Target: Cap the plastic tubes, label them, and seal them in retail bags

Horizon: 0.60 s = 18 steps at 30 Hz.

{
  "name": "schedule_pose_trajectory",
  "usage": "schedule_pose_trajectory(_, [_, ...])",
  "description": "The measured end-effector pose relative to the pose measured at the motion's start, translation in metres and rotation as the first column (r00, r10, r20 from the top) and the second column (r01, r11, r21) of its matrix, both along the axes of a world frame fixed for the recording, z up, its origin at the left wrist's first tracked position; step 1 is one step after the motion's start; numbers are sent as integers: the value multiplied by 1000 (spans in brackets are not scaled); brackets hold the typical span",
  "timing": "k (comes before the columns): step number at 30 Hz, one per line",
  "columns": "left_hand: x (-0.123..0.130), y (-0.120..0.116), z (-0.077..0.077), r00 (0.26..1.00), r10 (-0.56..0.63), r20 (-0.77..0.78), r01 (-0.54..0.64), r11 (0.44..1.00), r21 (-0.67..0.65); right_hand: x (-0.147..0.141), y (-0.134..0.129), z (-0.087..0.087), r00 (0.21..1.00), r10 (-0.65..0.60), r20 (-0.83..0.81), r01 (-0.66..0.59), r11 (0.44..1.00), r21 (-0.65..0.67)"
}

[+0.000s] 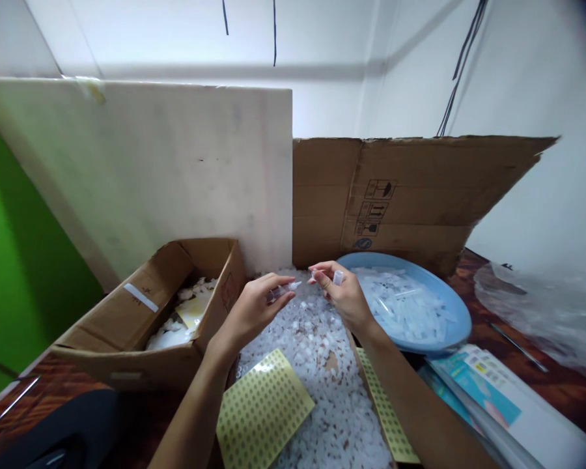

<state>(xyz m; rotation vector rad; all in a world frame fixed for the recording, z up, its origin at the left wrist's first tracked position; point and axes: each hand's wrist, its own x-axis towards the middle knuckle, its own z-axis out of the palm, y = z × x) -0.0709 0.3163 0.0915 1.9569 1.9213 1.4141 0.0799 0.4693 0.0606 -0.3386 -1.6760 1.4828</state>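
My left hand (258, 301) pinches a small clear plastic tube with a pointed nozzle (284, 290), its tip aimed right. Facing it, my right hand (339, 293) has thumb and forefinger closed on a tiny whitish plastic piece (314, 275), too small to name. A translucent cylindrical piece (338, 278) also sticks out of the right hand. The two hands are a small gap apart. Beneath them spreads a large heap of small translucent plastic parts (307, 345). On the heap's near left lies a yellow sheet of round stickers (266, 410).
A blue basin (461, 319) of clear plastic tubes stands on the right. At left is an open cardboard box (141, 365) with paper scraps. Another sticker sheet (383, 410), printed packets (508, 397), a metal tool (520, 348) and plastic bags (542, 319) lie right. A cardboard panel (410, 195) stands behind.
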Motion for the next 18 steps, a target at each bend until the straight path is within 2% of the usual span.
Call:
schedule_pose_trajectory(4, [1,1,-2,998,61,5,-61,998,21,1,-6,5,996,85,-36,-87,994,-64])
schedule_pose_trajectory(9, [6,0,0,996,80,-36,-76,991,113,5,-15,11,984,174,-30,-175,983,-56])
schedule_pose_trajectory(14, [9,2,1,994,57,-98,-40,985,167,7,-13,8,995,100,8,-101,990,100])
schedule_pose_trajectory(18, [11,4,-2,991,73,-113,-48,977,209,8,-10,8,998,54,-28,-47,980,191])
